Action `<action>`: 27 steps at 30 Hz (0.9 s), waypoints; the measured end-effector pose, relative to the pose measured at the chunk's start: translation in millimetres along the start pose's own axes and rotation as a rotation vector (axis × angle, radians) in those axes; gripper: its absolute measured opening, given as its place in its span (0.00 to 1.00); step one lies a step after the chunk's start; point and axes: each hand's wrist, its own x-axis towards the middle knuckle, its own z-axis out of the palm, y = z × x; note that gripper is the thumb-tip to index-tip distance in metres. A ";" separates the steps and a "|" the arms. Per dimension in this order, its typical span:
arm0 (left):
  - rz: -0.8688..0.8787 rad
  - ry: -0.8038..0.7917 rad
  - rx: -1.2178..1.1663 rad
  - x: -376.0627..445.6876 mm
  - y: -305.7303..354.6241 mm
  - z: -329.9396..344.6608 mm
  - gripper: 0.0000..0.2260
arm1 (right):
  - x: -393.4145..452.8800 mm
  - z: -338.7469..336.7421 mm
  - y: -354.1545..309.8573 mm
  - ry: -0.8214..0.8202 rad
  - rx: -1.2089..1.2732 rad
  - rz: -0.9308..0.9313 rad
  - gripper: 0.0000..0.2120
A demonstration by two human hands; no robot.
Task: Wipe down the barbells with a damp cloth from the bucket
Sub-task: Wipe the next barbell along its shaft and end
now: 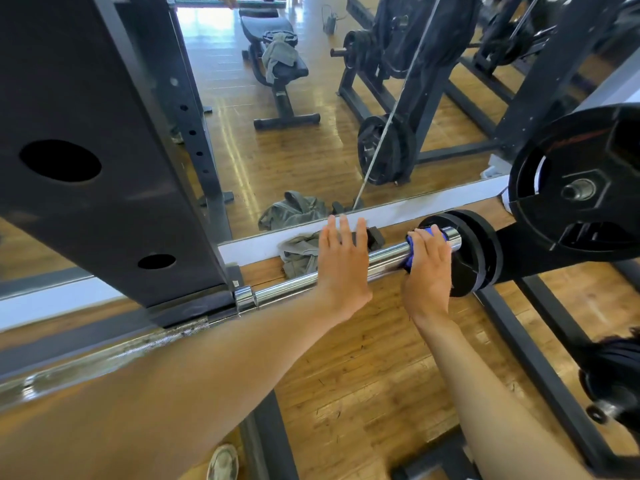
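A chrome barbell (384,256) lies across a black rack, its sleeve running from lower left to upper right toward black weight plates (479,254). My left hand (343,268) lies flat over the sleeve with its fingers straight. Just to the right, my right hand (427,270) grips a blue cloth (412,244) wrapped around the sleeve next to the plates. The bucket is not in view.
A black rack upright (104,150) stands at the left. A wall mirror (294,98) ahead reflects a bench and plate racks. A grey garment (299,258) lies on the wooden floor by the mirror's base. A large plate (581,188) hangs at the right.
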 end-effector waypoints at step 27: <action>0.166 0.280 0.119 -18.2 11.3 24.1 0.43 | 0.1 -6.7 13.6 -0.092 0.002 -0.057 0.38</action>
